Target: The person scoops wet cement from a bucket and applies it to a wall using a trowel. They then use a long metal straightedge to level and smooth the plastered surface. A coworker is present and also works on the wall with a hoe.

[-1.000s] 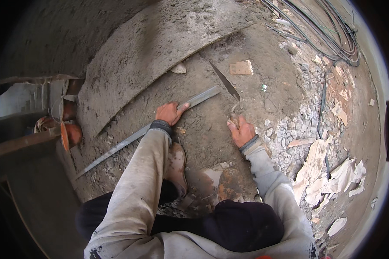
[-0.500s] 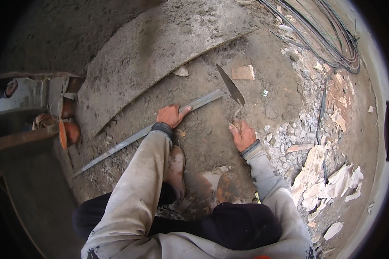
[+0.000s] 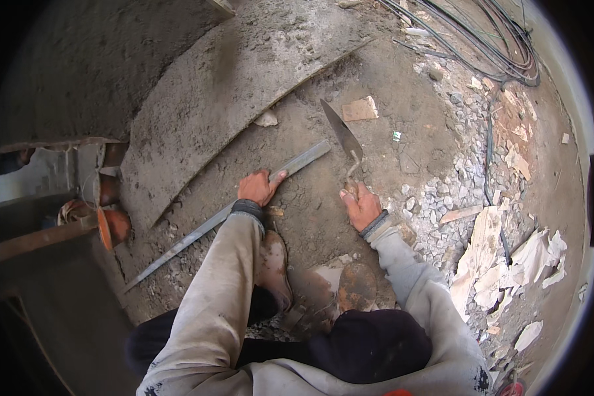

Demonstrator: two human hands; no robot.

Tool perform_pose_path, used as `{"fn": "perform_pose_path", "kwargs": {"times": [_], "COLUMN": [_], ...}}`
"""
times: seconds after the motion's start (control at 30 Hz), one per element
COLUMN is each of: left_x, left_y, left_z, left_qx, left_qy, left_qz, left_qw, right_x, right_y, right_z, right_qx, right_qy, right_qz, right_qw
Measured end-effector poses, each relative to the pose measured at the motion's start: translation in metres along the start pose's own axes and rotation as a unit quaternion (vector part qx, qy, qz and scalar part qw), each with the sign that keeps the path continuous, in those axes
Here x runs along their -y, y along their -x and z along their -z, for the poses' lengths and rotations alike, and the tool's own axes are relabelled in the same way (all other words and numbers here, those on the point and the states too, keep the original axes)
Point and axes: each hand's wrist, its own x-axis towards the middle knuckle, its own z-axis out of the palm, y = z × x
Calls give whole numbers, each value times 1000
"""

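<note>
My left hand (image 3: 257, 187) is closed over a long grey metal bar (image 3: 307, 158), which lies slantwise on the rough, dirt-covered ground. The bar's far end reaches toward the trowel (image 3: 342, 131), its near end toward the lower left. My right hand (image 3: 362, 206) is wrapped round the trowel's handle, much of which the fingers hide. The pointed steel blade slants up and to the left, just beyond the bar's far end; whether it touches the ground I cannot tell. My muddy shoes (image 3: 274, 267) stand below and between the hands.
A curved grey slab (image 3: 244, 86) with a raised edge spans the upper left. Gravel (image 3: 442, 198) and torn paper (image 3: 478, 257) lie on the right, below coiled cables (image 3: 508, 53). A flat tan piece (image 3: 360, 109) rests beyond the trowel. An orange object (image 3: 113, 228) sits at the left.
The whole view has shifted and turned slightly. Both hands keep their holds on the bar and the trowel, with little visible movement over the ground. More of my right shoe shows.
</note>
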Motion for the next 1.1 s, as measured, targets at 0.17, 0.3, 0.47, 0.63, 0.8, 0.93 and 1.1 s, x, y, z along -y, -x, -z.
{"fn": "perform_pose_path", "kwargs": {"times": [0.17, 0.3, 0.47, 0.63, 0.8, 0.93, 1.1], "left_x": [-6, -4, -3, -6, -4, -3, -15], "left_y": [-2, -1, -5, -4, -7, 5, 23], "left_z": [1, 0, -7, -5, -8, -8, 10], "left_qx": [33, 11, 6, 13, -26, -30, -94], "left_qy": [4, -1, -15, -19, -25, -29, -48], "left_qz": [4, 5, 7, 9, -13, 13, -9], "left_qw": [999, 1000, 1000, 1000, 999, 999, 994], "right_x": [-4, 12, -7, 11, -9, -8, 12], "right_y": [-6, 3, -14, 0, -7, -4, 33], "right_z": [6, 10, 3, 10, 4, 3, -8], "right_qx": [68, 29, 99, 19, 74, 125, 40], "right_qy": [7, -96, 37, -139, -61, 66, 141], "right_qz": [-81, -65, -43, -42, -82, -58, 34], "right_qw": [994, 993, 994, 989, 992, 988, 989]}}
